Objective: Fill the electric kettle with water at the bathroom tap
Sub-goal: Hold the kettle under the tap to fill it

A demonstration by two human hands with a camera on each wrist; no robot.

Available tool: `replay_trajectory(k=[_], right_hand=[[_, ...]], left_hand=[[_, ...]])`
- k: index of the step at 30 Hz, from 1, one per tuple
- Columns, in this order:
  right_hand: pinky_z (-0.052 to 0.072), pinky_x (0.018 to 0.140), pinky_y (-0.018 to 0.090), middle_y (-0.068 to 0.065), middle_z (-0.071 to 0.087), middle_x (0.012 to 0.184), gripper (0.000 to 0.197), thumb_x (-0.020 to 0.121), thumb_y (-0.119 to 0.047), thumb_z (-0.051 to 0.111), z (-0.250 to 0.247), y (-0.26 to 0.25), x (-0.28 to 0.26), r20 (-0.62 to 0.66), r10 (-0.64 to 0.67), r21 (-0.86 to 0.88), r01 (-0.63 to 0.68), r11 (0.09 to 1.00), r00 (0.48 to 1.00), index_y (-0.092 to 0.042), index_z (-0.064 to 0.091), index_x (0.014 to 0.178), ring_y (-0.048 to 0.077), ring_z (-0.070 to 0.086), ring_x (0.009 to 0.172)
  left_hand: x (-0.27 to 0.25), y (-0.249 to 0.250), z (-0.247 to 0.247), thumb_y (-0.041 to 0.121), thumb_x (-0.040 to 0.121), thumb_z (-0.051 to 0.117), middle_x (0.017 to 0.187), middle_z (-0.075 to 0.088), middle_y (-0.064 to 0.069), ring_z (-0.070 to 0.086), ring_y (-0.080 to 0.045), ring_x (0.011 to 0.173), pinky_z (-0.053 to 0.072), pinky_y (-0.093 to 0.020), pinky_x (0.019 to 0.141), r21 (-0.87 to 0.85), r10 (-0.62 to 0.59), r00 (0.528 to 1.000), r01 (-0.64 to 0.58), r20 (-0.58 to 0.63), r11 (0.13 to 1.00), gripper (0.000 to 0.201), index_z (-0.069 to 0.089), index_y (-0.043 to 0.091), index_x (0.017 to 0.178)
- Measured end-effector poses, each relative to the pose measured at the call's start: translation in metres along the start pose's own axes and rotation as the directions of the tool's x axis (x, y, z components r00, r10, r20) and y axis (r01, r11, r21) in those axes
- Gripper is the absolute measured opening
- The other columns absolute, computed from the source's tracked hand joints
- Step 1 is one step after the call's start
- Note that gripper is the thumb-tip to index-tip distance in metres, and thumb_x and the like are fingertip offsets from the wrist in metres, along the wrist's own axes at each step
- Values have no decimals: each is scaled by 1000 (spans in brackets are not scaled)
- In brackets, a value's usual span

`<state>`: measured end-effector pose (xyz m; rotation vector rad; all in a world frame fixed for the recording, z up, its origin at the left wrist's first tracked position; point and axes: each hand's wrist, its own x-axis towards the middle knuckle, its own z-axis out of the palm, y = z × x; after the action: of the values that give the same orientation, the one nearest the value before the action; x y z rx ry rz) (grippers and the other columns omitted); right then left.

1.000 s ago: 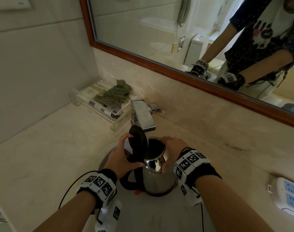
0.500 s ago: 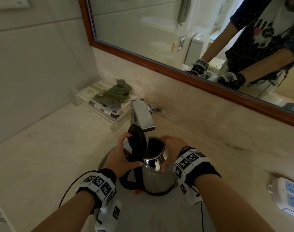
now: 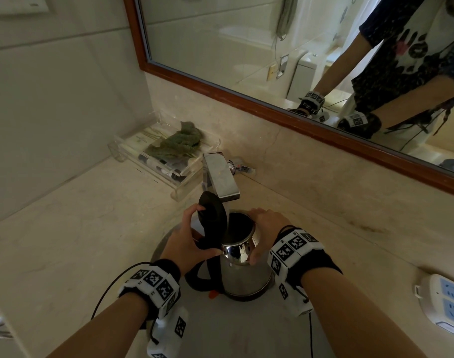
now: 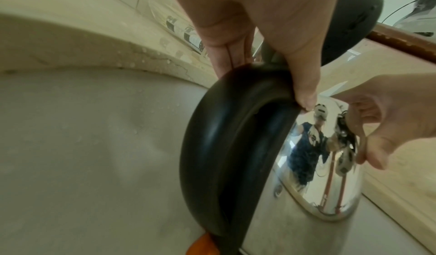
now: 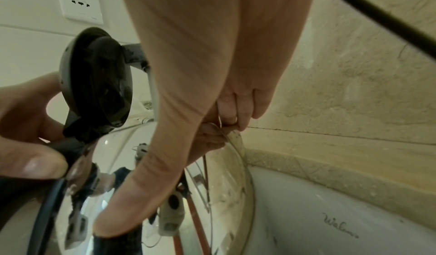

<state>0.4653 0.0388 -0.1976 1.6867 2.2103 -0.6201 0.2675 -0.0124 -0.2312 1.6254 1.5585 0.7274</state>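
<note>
While a steel kettle (image 3: 244, 275) stands upright in the sink basin (image 3: 220, 332) under the tap (image 3: 220, 178), its black lid (image 3: 211, 215) is raised; the left hand (image 3: 187, 244) grips the kettle's handle (image 4: 226, 147), the right hand (image 3: 268, 228) wraps round the rim.

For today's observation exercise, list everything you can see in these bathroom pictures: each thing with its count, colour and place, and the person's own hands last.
kettle: 1, silver with black handle, in the basin under the tap
lid: 1, black, hinged open, upright
tap: 1, chrome, behind the kettle
basin: 1, pale grey, set in the counter
counter: 1, beige stone
tray: 1, clear, left of the tap, holds a green cloth and packets
mirror: 1, brown frame, on the wall
power strip: 1, white and blue, counter's right edge
left hand: holds the handle, fingers at the lid
right hand: holds the kettle's rim
</note>
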Motion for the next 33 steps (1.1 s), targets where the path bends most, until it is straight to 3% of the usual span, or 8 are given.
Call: replay_trajectory(k=[8, 14, 27, 30, 33], right_hand=[[47, 102, 39, 6, 50, 136, 102, 51, -42, 90, 0, 0, 1, 9, 5, -6, -5, 1000, 1000, -13, 42, 137, 25, 52, 123], [44, 104, 37, 7, 47, 140, 106, 53, -42, 89, 1, 1, 1, 15, -2, -11, 2, 1000, 1000, -12, 39, 141, 26, 49, 127], [41, 108, 37, 7, 42, 145, 113, 52, -43, 89, 2, 1, 0, 22, 6, -12, -6, 1000, 1000, -12, 33, 145, 26, 44, 132], [43, 107, 37, 7, 44, 143, 110, 52, -43, 89, 1, 0, 0, 22, 8, -11, -8, 1000, 1000, -11, 35, 144, 25, 46, 130], [45, 104, 36, 6, 48, 138, 105, 52, -43, 89, 1, 1, -1, 16, 1, -12, -1, 1000, 1000, -12, 40, 140, 25, 50, 125]], left_hand=[[-1, 0, 2, 15, 63, 82, 81, 59, 5, 59, 0, 67, 44, -6, 50, 5, 5, 1000, -5, -5, 1000, 90, 16, 49, 112], [0, -1, 4, 15, 62, 83, 83, 60, 4, 60, -1, 68, 44, -7, 53, -4, 7, 1000, -7, -11, 1000, 89, 18, 54, 108], [-1, -3, 5, 14, 62, 83, 81, 62, 2, 63, -8, 72, 49, -15, 63, 1, -3, 1000, 3, -13, 1000, 93, 14, 50, 113], [-1, -2, 5, 14, 63, 82, 81, 62, 2, 63, -7, 71, 48, -13, 61, 0, -9, 1000, 9, -1, 1000, 93, 13, 49, 114], [-1, -2, 5, 15, 63, 82, 82, 63, 0, 64, -11, 72, 51, -18, 64, 5, -4, 1000, 4, -8, 1000, 93, 13, 48, 116]])
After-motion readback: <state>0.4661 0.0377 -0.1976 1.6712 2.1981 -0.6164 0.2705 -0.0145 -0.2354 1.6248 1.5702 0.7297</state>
